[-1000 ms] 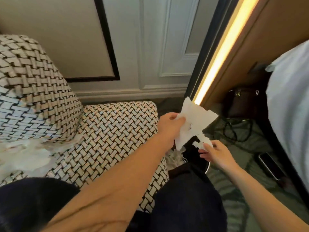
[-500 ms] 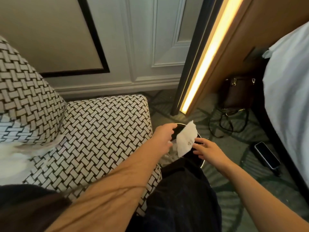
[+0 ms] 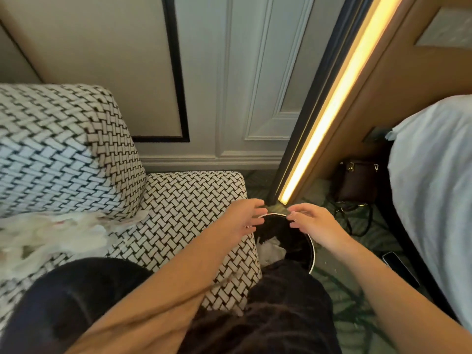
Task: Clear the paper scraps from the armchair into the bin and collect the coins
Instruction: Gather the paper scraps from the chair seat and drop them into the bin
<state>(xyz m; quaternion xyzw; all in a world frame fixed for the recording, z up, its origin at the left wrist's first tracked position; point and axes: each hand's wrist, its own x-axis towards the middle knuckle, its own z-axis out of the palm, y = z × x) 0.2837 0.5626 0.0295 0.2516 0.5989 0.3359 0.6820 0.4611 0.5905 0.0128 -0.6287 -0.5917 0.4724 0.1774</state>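
We see the left hand (image 3: 245, 217) and the right hand (image 3: 315, 223) side by side just above the far rim of the round black bin with the pale rim (image 3: 312, 251). The fingertips of the two hands are near each other but apart. The grip of each hand is loose, the fingers spread and only lightly bent, and neither grip has hold of anything. The left forearm crosses over the arm of the black-and-white woven armchair (image 3: 184, 200); the right forearm comes in from the lower right.

Inside the bin lies crumpled white paper (image 3: 270, 249), against the wall nearest the armchair. The near part of the bin is hidden by the person's dark-clothed knee (image 3: 281, 315). More white paper scraps (image 3: 51, 233) lie in a pile on the armchair seat at the left, but they are blurred and we cannot tell single pieces in it.

The bin stands just beside the armchair; whether they touch, we cannot tell. On its other side is green patterned carpet (image 3: 370, 241), with a dark brown handbag (image 3: 357, 181) and a dark flat phone (image 3: 398, 267) near the white bed (image 3: 434, 175).
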